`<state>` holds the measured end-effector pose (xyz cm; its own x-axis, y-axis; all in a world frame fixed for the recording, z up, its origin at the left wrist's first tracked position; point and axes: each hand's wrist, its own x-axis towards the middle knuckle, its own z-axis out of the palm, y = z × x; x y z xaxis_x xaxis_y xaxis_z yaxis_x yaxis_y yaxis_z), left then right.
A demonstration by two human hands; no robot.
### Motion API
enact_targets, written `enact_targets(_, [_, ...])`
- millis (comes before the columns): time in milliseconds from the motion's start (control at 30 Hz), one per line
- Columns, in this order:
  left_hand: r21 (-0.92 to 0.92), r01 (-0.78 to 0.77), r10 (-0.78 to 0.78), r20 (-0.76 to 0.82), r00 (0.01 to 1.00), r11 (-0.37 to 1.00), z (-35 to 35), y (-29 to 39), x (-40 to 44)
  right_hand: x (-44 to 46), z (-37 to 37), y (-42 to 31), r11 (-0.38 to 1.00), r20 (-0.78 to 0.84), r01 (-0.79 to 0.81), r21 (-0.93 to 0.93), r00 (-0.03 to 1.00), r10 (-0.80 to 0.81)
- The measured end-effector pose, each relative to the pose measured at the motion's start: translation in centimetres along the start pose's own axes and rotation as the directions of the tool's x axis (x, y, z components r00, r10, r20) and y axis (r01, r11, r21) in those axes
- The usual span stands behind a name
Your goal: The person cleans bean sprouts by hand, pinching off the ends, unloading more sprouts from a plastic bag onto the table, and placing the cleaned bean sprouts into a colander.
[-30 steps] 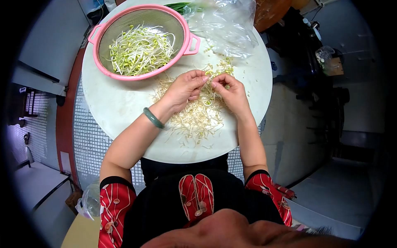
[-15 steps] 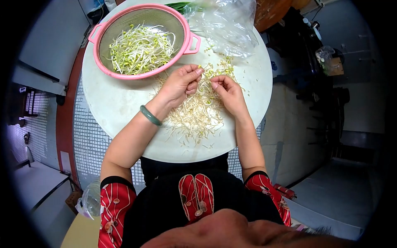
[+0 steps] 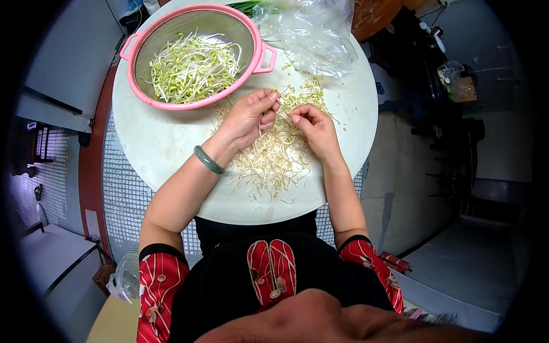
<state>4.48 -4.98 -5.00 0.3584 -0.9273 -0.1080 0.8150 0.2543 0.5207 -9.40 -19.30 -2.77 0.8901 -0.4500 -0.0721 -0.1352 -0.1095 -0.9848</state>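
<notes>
My left hand (image 3: 251, 119), with a green bangle on its wrist, is closed over the pile. Thumb and forefinger pinch a bean sprout (image 3: 275, 90) whose yellow head pokes out at the fingertips; a pale stem hangs below the palm. Close by on the right, my right hand (image 3: 315, 130) has its thumb and forefinger pinched together on a thin, pale sprout end, mostly hidden by the fingers. Beneath both hands spreads a heap of thin roots and bean sprouts (image 3: 269, 163). Cleaner sprouts with yellow-green heads (image 3: 194, 71) fill part of a pink-rimmed mesh colander (image 3: 189, 105) at upper left.
All this rests on a round white table (image 3: 166, 146). A clear plastic bag (image 3: 311, 37) lies at its far side, beside some long green stalks (image 3: 246, 7). Small husks are scattered right of the heap. A wooden round surface (image 3: 374, 16) stands beyond.
My right hand has shifted very slightly left, toward my left hand. A pale stem now shows hanging below my left fingers. The colander and heap stay put.
</notes>
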Motion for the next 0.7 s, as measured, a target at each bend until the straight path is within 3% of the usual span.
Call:
enact_targets(133, [-0.024,-0.050,0.049,-0.031,0.998,0.998,-0.3,0.3,0.0,-1.0,-0.2,-0.7,0.960,0.122,0.104,-0.260,0.990,-0.074])
enact_targets(233, [-0.055,-0.065,0.064,-0.032,0.997,0.996,-0.1,0.5,0.0,-1.3,-0.2,-1.2,0.765,0.239,0.450,-0.460,0.893,-0.382])
enact_targets(267, [-0.073,-0.061,0.058,-0.048,0.997,0.995,0.0,0.5,0.0,-1.6,-0.2,-1.6,0.831,0.162,0.357,-0.425,0.934,-0.318])
enact_targets(367, [-0.123,-0.030,0.026,-0.034,0.999,0.992,-0.4,0.3,-0.2,-1.5,-1.0,-2.7,0.842,-0.069,0.299,-0.450,0.928,-0.367])
enact_targets(400, [-0.147,-0.031,0.032,0.006,0.999,0.989,-0.6,0.3,-0.2,-1.4,-2.0,-1.7,0.903,-0.177,0.194,-0.383,0.944,-0.278])
enact_targets(533, [-0.188,-0.065,0.084,0.093,0.992,0.980,-1.3,0.8,-0.1,-1.3,-5.3,-1.5,0.812,-0.133,0.113,-0.572,0.964,-0.229])
enact_targets(700, [-0.125,-0.042,0.047,0.034,0.998,0.991,-0.6,1.1,-0.2,-1.4,-5.7,0.3,0.620,0.050,0.241,-0.747,0.950,-0.309])
